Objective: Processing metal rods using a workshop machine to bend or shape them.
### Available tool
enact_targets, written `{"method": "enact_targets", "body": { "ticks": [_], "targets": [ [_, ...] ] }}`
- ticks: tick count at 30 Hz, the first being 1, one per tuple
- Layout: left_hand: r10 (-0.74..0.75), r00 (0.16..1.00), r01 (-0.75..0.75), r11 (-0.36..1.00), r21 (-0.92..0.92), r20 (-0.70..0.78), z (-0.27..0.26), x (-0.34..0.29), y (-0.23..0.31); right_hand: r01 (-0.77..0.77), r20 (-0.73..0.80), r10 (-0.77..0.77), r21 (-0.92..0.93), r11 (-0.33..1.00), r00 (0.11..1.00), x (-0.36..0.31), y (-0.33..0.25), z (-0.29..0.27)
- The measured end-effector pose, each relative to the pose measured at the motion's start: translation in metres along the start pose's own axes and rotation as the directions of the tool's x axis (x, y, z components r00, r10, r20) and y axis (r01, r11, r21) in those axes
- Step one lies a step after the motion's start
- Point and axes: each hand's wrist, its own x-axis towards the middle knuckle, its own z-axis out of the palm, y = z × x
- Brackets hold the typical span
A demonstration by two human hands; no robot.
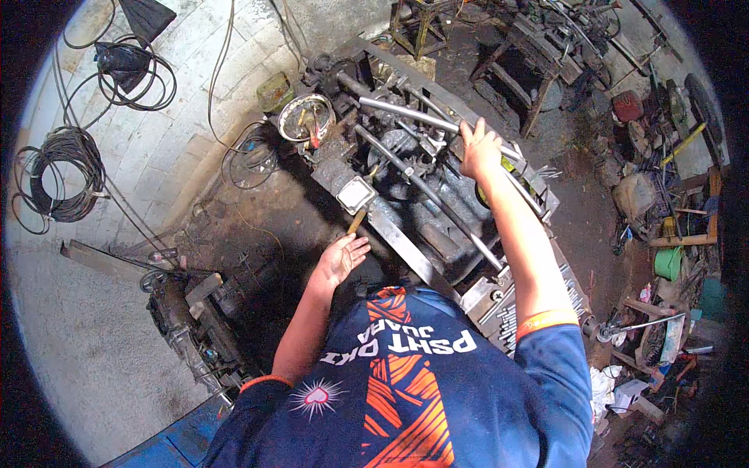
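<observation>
My right hand (478,150) is closed round a long bright metal bar (409,115), which slants across the top of a greasy machine with long rods. The fingers lie over the bar, and its far end points to the upper left. My left hand (343,259) is turned palm up with its fingers stretched out, low in front of the machine. Beside its thumb is the end of a brownish handle (356,221); whether they touch I cannot tell. Just above that handle, a small white square container (356,195) with a dark rim sits at the machine's corner.
A round pan (307,118) with tools in it stands at the machine's far left end. A metal workbench (538,53) is at the back. Dark machine parts (178,316) lie at lower left. Coiled hose (65,173) hangs on the left wall; clutter including a green container (668,264) fills the right.
</observation>
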Motion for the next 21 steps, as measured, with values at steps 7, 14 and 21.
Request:
{"method": "enact_targets", "body": {
  "ticks": [7, 14, 21],
  "targets": [
    [0.0, 1.0, 0.001, 1.0, -0.022, 0.021, -0.002, 0.0022, 0.0004, 0.013, 0.004, -0.013, -0.022, 1.0, 1.0, 0.003, -0.0011, -0.0053],
    [-0.003, 0.999, 0.003, 1.0, 0.013, 0.047, -0.0037, 0.0037, 0.0004, 0.021, 0.012, -0.02, -0.044, 0.999, 1.0, 0.0021, -0.0033, -0.0076],
    [0.0, 0.999, -0.001, 1.0, 0.025, 0.052, -0.0007, 0.0031, 0.001, 0.009, 0.014, -0.009, -0.021, 1.0, 1.0, 0.0002, -0.0027, -0.0031]
  ]
}}
